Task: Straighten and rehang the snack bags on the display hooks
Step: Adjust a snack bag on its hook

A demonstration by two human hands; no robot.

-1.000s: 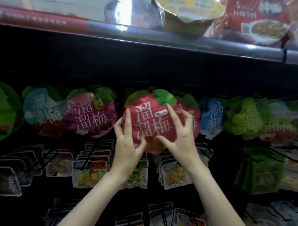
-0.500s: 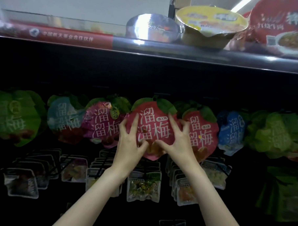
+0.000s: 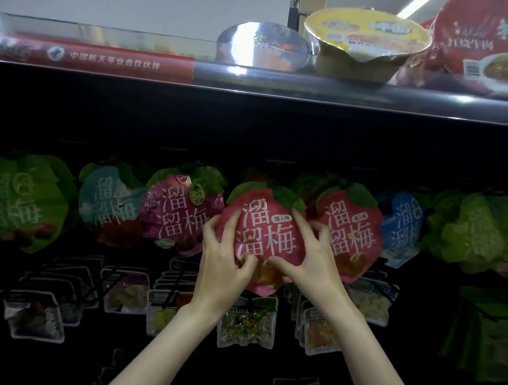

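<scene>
Snack bag (image 3: 267,236), pink-red with green leaf shapes at its top and large pale characters reading 溜溜梅, sits between both hands in front of a dark display wall, in a row of like-shaped bags; whether its top is on a hook cannot be made out. Left hand (image 3: 225,258) grips the bag's left edge, fingers curled over the front and thumb pressed near the lower middle. Right hand (image 3: 309,258) grips the right edge the same way, its thumb reaching in toward the left thumb. Just right of the right hand hangs a second red bag (image 3: 351,231) with the same 溜溜梅 lettering, partly tucked behind the held one, and beyond it a blue bag (image 3: 401,228) and blurred green bags (image 3: 475,234). Just left of the left hand hangs a magenta bag (image 3: 182,209) with the same characters and a small yellow-green badge, then a pale blue bag (image 3: 109,203) and a green bag (image 3: 22,202). Below the hands, rows of small clear pouches (image 3: 245,323) hang on dark pegs against the black backing. Above the hands runs a shelf edge (image 3: 309,90) carrying a red strip (image 3: 113,59) printed 中国航天事业合作伙伴. On that shelf stand a silver foil bowl (image 3: 262,47), a yellow-lidded noodle bowl (image 3: 364,43) and a red-lidded bowl (image 3: 486,42), with a plain pale wall behind.
</scene>
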